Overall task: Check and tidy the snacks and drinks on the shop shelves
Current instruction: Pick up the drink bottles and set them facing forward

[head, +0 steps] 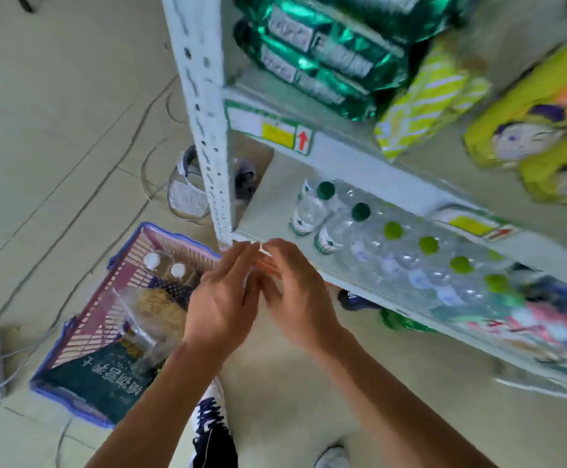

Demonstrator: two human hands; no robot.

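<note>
Two hands [223, 298] [297, 292] at shelf [275, 204] edge; two dark-capped bottles [309, 209] [336, 231], two white-capped bottles [152, 261] [178, 270].

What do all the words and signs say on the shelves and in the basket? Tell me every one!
Nothing reads clearly enough to quote.
The shelf price label: a red arrow pointing up; its print is blurred.
The second price label: blurred.
The dark green packet in the basket: white Chinese characters, upside down, not surely readable.
The green foil packets: white labels blurred.
The water bottles: labels too small.
</note>
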